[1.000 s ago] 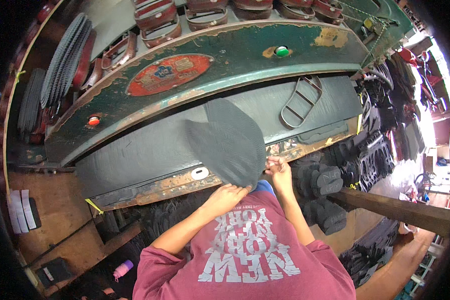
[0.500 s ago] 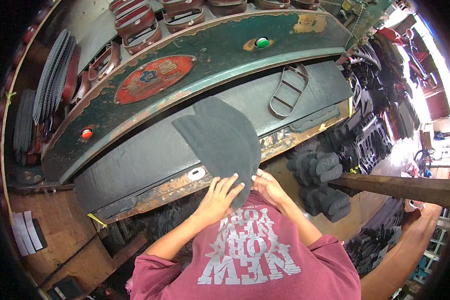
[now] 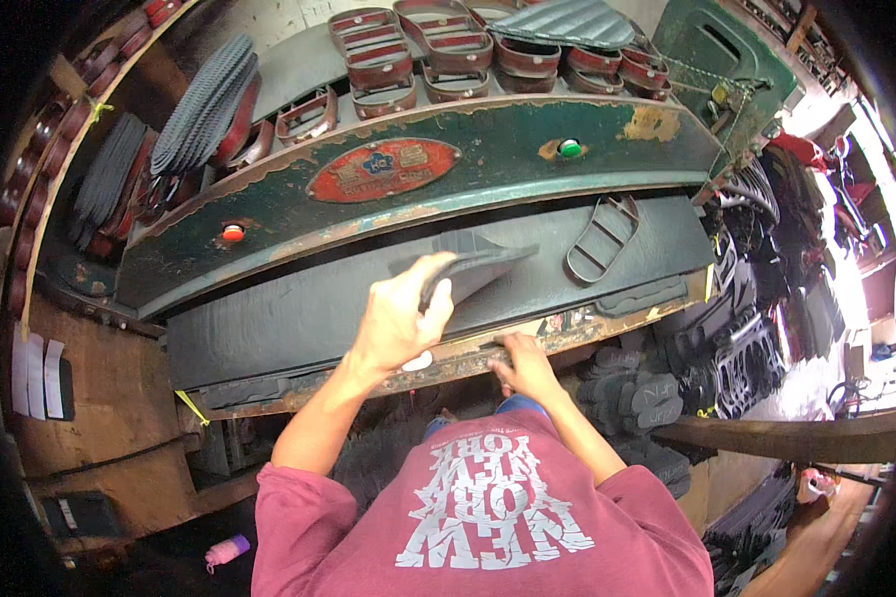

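Dark bed [image 3: 279, 308] is spanning the bench; left hand [image 3: 403, 316] is pinching a bent ribbed sheet [image 3: 486, 271] over it, apparently not yet laid flat; right hand [image 3: 528, 368] is hovering by the ledge [image 3: 607, 324], grip unclear; oval metal frame [image 3: 610, 231] is lying apart.

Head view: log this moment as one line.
Left hand: gripping dark sheet | right hand: at worn front ledge, grip unclear | metal frame: on black board, right side

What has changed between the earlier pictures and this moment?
The ribbed dark sheeting has moved forward, away from the body, held by the left hand over the black board. The right hand has let go, now at the worn bench edge. The sole-shaped metal die stayed on the board.
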A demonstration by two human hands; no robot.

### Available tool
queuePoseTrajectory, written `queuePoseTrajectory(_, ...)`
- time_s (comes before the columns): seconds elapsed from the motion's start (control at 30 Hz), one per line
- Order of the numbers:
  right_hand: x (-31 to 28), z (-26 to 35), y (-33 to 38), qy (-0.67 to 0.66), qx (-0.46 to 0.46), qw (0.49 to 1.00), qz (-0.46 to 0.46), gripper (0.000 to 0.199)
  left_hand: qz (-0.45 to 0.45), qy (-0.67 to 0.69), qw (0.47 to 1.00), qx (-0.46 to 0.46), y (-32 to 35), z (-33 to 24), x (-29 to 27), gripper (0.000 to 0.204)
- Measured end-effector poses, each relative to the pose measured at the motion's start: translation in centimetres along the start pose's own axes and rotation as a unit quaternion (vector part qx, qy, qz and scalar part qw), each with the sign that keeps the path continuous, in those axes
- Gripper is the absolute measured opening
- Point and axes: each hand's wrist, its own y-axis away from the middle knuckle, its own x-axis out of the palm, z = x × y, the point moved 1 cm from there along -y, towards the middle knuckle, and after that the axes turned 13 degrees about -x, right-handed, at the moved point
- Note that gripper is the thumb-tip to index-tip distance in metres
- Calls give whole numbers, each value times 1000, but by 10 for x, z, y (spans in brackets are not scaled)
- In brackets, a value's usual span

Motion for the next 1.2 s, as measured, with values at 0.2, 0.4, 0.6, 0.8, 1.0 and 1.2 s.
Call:
queuePoseTrajectory(0.2,14,-7,14,69,-17,996,47,64,-270,29,961,46,-28,7,-70,28)
queuePoseTrajectory(0.4,18,-7,12,98,14,994,52,69,-185,468,859,-97,20,113,-96,34)
queuePoseTrajectory(0.6,13,-4,10,70,10,996,53,60,-256,366,786,-428,120,240,-49,46)
queuePoseTrajectory(0.8,8,-2,6,34,45,990,132,55,-194,386,780,-453,147,270,-70,49)
queuePoseTrajectory(1.0,-16,-2,-4,-75,89,986,121,37,-301,222,808,-456,120,226,-112,53)
queuePoseTrajectory(1.2,-6,23,-55,-241,190,949,65,34,-311,-87,897,-302,101,173,-111,46)
